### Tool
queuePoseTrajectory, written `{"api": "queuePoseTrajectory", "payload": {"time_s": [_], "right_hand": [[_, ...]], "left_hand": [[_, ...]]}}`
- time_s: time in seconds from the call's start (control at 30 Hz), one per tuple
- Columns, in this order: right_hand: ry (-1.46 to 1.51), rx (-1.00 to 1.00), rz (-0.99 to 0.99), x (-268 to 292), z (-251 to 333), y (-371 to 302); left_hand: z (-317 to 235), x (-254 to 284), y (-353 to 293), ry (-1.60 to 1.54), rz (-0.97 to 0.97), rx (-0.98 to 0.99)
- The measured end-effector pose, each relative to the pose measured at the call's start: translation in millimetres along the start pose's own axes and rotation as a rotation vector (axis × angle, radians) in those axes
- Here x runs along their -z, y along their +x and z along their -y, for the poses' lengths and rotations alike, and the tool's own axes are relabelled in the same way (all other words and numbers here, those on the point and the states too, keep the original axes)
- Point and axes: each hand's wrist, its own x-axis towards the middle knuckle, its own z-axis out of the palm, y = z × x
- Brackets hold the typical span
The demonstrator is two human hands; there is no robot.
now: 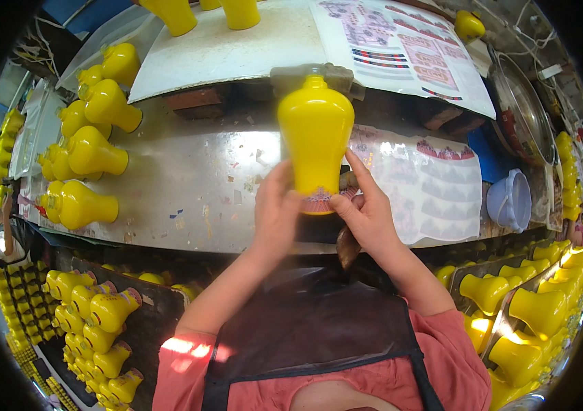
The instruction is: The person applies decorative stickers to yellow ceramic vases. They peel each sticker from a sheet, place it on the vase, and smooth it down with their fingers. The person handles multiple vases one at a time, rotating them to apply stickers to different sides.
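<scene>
One big yellow vase [315, 137] is in the middle, over the shiny metal table [168, 154] and right in front of the person. Its thin neck points away from the person, and its narrow foot is near them. A pink and purple band [319, 200] goes around the foot. The left hand [274, 212] is clamped on the left side of the vase, low down by the band. The right hand [371, 214] is clamped on the other side, with its thumb at the band and one finger pointing up along the side. A brown thing [348, 248] is just beside the right hand, but I cannot tell what it is.

To the right, a sheet of printed pictures [435, 192] lies on the table, and a light blue bucket [509, 198] is near it. A white board [236, 51] is at the far side, with more printed paper [414, 44] on it. A bunch of yellow vases [96, 151] is at the table's left end. More yellow vases with bands [110, 312] are below them. The person wears a dark apron [312, 325] and a pinkish-red shirt [449, 349].
</scene>
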Motion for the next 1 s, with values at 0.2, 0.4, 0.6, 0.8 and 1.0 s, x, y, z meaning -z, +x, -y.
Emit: {"api": "queuePoseTrajectory", "payload": {"time_s": [0.2,0.4,0.6,0.8,1.0], "right_hand": [[0.022,0.006,-0.022,-2,6,2],[-0.040,0.035,-0.040,-2,-1,7],[0.079,-0.050,-0.006,13,-5,7],[0.021,0.026,0.025,7,-5,4],[0.056,0.015,-0.019,-3,-6,4]], "left_hand": [[-4,-3,0,0.096,-0.010,0.010],[1,-2,4,0.170,-0.039,-0.055],[2,7,2,0.027,0.062,0.050],[-7,5,1,-0.033,0.072,0.056],[-10,1,4,0.008,0.014,0.074]]}}
